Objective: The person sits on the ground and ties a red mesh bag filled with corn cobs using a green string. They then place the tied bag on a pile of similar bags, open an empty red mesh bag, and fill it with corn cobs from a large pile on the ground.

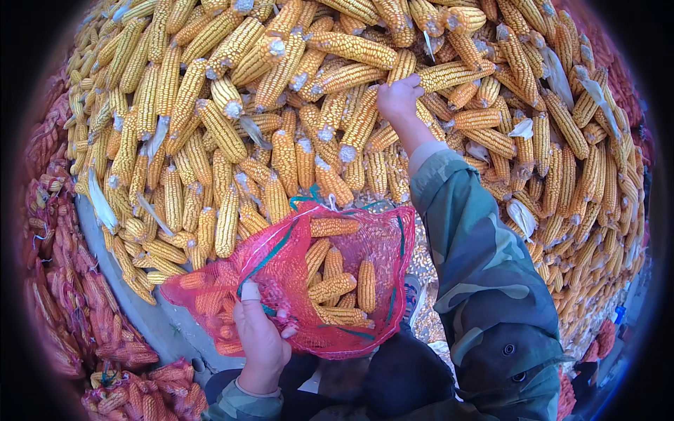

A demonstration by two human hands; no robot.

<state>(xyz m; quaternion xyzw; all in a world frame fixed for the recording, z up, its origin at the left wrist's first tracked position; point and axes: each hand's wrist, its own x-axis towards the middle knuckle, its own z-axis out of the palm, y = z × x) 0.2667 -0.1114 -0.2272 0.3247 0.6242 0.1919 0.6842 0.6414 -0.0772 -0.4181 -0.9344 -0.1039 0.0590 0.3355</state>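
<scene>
My left hand (261, 340) is closed on the rim of a red mesh bag (281, 242) with green trim, bunching its netting. The bag's mouth gapes upward, and several yellow corn cobs (333, 287) lie inside; more show through the netting on its left side. Stretched forward, my right hand (400, 99) is at the big heap of corn cobs (217, 130). Its fingers curl at the left end of a corn cob (456, 76) there; the fingertips are partly hidden.
Filled red mesh bags (98, 309) are stacked along the left, with another (147, 393) at the lower left. Loose kernels (425, 266) litter the ground right of the open bag. Pale husk pieces (523, 216) stick out of the heap. A shoe (413, 298) shows beside the bag.
</scene>
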